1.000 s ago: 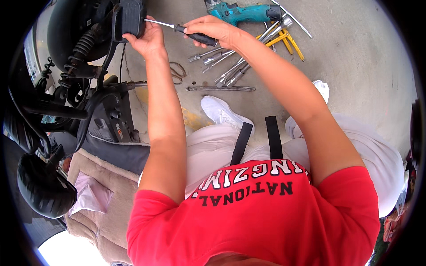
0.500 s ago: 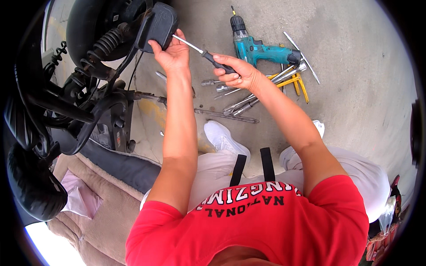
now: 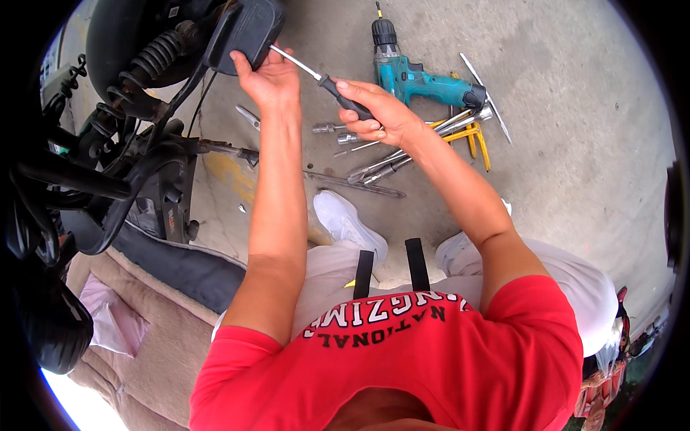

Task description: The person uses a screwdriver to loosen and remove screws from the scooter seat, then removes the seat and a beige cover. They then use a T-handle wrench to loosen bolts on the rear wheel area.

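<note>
With my right hand [image 3: 377, 111] I grip a screwdriver [image 3: 352, 103] by its black handle. Its bright shaft slants up and left, and the tip is hidden at the edge of a black, rounded rectangular part [image 3: 248, 30]. That part is on the scooter-like vehicle [image 3: 108, 179] at the upper left. My left hand [image 3: 272, 77] is closed about the part's lower corner, thumb on the near face and fingers behind it, close to the screwdriver shaft. Whatever the tip touches cannot be seen.
A teal cordless drill [image 3: 413, 77] lies on the concrete floor beyond my right hand. Beside it are socket wrenches [image 3: 388, 167], yellow hex keys [image 3: 478, 144] and a thin metal rod [image 3: 485, 93]. A brown padded cover [image 3: 165, 337] lies at the lower left.
The whole view has shifted a little, so most things sit slightly farther left. Both hands keep their holds, and the screwdriver stays against the black part.
</note>
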Demonstrator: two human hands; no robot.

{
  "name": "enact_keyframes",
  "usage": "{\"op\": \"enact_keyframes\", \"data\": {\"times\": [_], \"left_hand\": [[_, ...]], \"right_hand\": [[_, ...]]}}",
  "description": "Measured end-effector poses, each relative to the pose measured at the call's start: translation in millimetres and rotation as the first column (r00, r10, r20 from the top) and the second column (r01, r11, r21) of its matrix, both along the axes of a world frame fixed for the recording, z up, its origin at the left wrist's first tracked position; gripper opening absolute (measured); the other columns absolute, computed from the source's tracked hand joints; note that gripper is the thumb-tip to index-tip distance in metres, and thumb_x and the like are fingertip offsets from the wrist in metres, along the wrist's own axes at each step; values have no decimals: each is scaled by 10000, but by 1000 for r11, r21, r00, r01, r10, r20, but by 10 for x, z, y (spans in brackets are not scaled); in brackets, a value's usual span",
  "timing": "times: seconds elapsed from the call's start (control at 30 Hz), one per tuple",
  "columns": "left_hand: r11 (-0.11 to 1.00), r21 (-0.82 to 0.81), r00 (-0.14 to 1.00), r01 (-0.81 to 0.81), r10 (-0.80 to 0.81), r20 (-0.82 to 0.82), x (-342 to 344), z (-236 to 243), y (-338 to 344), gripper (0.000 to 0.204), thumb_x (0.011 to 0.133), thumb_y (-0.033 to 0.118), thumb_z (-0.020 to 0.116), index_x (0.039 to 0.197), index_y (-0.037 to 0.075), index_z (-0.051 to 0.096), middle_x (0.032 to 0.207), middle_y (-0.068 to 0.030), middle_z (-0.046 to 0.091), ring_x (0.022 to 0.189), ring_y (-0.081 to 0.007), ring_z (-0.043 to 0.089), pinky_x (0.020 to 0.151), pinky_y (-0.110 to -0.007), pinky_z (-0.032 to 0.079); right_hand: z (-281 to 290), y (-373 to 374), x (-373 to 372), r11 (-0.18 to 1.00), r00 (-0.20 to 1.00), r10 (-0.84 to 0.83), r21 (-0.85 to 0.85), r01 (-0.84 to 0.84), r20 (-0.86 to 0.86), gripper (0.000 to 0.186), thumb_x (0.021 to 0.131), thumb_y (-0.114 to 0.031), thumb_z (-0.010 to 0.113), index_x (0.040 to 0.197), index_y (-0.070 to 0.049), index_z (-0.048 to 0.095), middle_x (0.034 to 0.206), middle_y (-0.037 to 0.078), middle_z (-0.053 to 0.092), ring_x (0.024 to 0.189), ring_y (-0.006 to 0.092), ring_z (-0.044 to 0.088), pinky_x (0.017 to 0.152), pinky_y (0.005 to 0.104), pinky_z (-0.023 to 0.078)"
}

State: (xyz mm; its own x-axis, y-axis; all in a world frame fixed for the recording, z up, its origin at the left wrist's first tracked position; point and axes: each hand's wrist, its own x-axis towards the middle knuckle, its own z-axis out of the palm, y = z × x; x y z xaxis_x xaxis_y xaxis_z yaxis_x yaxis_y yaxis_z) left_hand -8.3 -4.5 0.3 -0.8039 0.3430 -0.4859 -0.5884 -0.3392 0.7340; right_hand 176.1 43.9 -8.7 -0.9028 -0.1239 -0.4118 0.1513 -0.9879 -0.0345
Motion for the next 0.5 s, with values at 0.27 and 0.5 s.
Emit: {"op": "enact_keyframes", "data": {"times": [0.27, 0.5], "left_hand": [[998, 45, 999, 52, -52, 4, -44, -35, -28, 438, 913, 464, 357, 1030, 86, 547, 967, -74, 609, 862, -212, 522, 679, -386, 325], [988, 66, 990, 136, -138, 28, -171, -119, -139, 476, 919, 482, 321, 1021, 76, 548, 931, -76, 612, 856, -210, 531, 702, -380, 327]], "right_hand": [[101, -94, -30, 960, 995, -17, 278, -12, 99, 560, 911, -350, 508, 1366, -82, 321, 652, 16, 459, 394, 28, 311, 306, 171, 222], [63, -185, -53, 902, 989, -21, 429, -45, 149, 507, 890, -334, 544, 1318, -92, 416, 625, 46, 512, 398, 81, 378, 334, 220, 265]]}}
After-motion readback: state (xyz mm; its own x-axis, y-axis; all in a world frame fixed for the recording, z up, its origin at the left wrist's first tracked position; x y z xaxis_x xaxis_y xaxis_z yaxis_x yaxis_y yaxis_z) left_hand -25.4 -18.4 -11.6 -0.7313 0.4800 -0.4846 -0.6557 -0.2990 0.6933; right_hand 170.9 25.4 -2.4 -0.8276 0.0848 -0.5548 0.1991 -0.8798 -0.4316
